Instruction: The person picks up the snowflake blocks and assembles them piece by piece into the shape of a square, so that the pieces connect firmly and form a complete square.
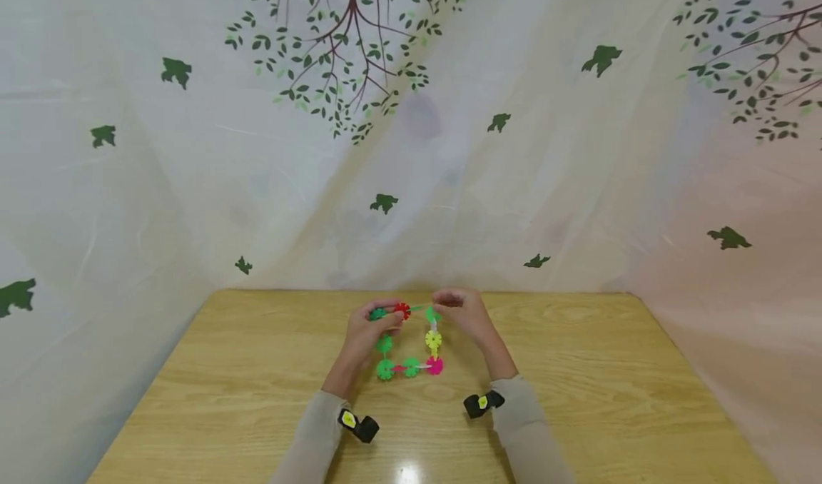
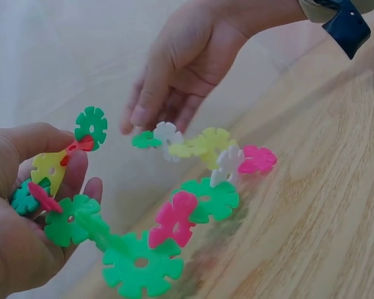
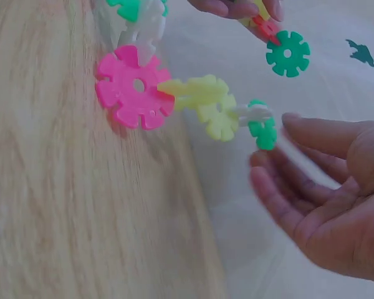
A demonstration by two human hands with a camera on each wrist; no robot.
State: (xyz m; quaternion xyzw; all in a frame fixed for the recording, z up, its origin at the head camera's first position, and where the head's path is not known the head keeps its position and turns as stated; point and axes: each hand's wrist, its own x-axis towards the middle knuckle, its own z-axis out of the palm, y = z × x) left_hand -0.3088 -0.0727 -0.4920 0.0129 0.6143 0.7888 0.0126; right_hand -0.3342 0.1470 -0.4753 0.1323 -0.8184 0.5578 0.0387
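A chain of flower-shaped plastic snowflake discs bends into a near-square above the table, in green, pink, yellow, white and red. My left hand pinches it near one end, at a red disc and a yellow disc. A dark green disc sticks out past the left fingertips. At the other end is a smaller-looking green disc joined to a white one. My right hand is beside that end, fingers loosely bent and apart, seemingly without a grip on it.
The wooden table reaches back to a hanging cloth printed with branches and green birds. Each wrist wears a black camera, the left camera and the right camera, over pale sleeves.
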